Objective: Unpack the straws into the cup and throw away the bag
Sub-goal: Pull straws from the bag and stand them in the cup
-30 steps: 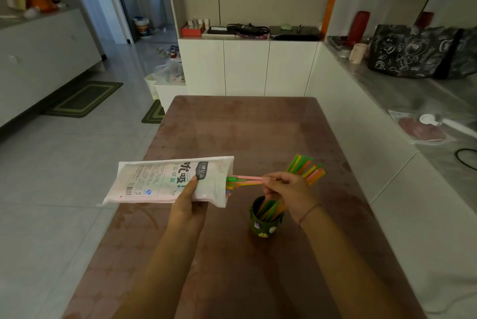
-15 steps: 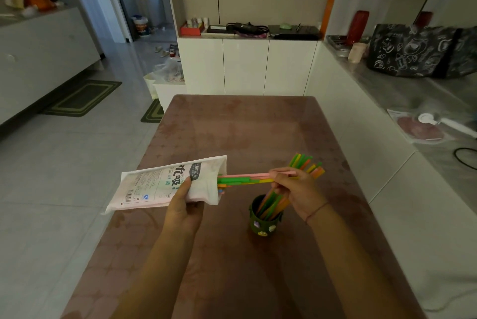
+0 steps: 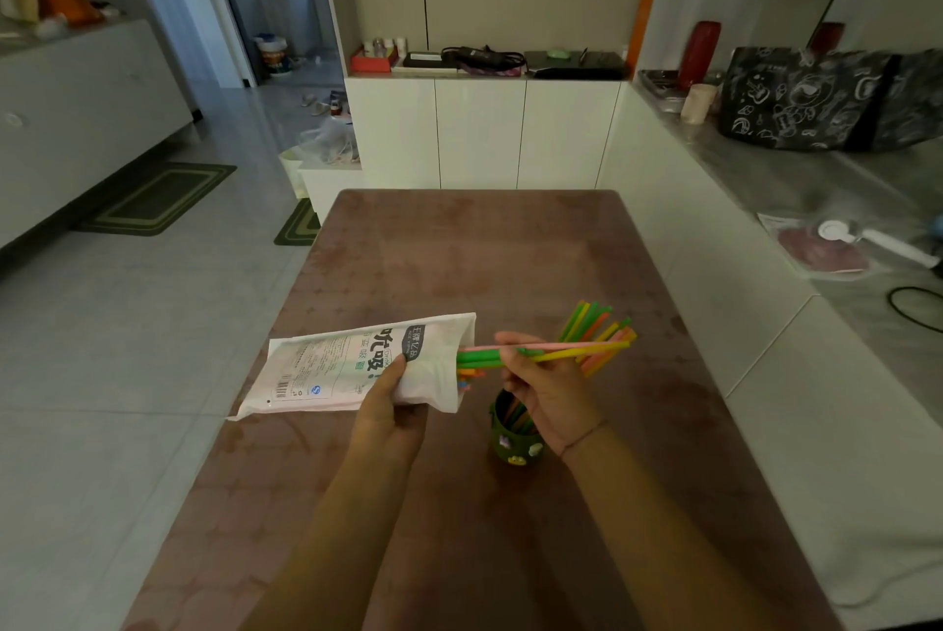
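The left hand (image 3: pixel 388 408) grips the white bag (image 3: pixel 352 367) near its open end, thumb pressed over the print, and holds it level above the brown table (image 3: pixel 459 247). Big dark Chinese characters run across the front, one smaller character in green, and a dark tag carries small white lettering I can't make out from here. There's a barcode and a round blue mark near the sealed end.

The right hand (image 3: pixel 548 390) pinches a few straws (image 3: pixel 571 350), pink, green and yellow, between thumb and fingertips. They lie level, their left ends inside the bag's mouth. Just below that hand stands the dark green cup (image 3: pixel 513 449) with little stickers on its side, and a fan of straws (image 3: pixel 587 319) leans out of it toward the far right.
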`<state>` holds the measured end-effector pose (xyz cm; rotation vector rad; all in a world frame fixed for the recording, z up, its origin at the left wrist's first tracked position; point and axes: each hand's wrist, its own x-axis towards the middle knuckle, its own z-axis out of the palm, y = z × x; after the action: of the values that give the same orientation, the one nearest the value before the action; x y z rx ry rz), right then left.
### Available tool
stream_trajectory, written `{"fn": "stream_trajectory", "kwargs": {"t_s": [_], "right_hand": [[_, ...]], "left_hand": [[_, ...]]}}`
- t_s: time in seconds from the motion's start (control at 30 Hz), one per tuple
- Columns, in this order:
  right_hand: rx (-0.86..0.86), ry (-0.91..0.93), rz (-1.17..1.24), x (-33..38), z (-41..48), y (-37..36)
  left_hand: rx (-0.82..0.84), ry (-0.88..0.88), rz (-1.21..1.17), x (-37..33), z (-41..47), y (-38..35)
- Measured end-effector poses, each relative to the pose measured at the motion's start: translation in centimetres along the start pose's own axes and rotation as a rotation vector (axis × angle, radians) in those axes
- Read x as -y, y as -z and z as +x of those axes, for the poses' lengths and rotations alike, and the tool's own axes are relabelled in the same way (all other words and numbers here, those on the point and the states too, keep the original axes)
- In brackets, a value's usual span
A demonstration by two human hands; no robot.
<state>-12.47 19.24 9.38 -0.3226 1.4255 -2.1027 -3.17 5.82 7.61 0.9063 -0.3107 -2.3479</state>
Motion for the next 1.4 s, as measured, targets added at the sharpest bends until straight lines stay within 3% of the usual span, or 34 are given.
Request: {"fn": "stream_trajectory", "kwargs": {"t_s": [0.33, 0.5, 1.23, 1.4], "right_hand": [[-0.119, 0.057, 0.106, 1.8, 0.9, 1.9], [-0.081, 0.043, 0.013, 0.7, 1.0, 0.6], [-0.334, 0.255, -0.243, 8.0, 1.4, 4.5], [-0.333, 0.271, -0.46, 10.2, 0.9, 6.3]], "left_hand": [[-0.005, -0.025, -0.031, -1.3, 0.5, 0.6], [-0.008, 0.032, 0.003, 0.0, 0.0, 0.2], [-0.199, 0.089, -0.111, -1.9, 0.5, 1.4], [-0.194, 0.095, -0.122, -2.2, 0.9, 1.8]]}}
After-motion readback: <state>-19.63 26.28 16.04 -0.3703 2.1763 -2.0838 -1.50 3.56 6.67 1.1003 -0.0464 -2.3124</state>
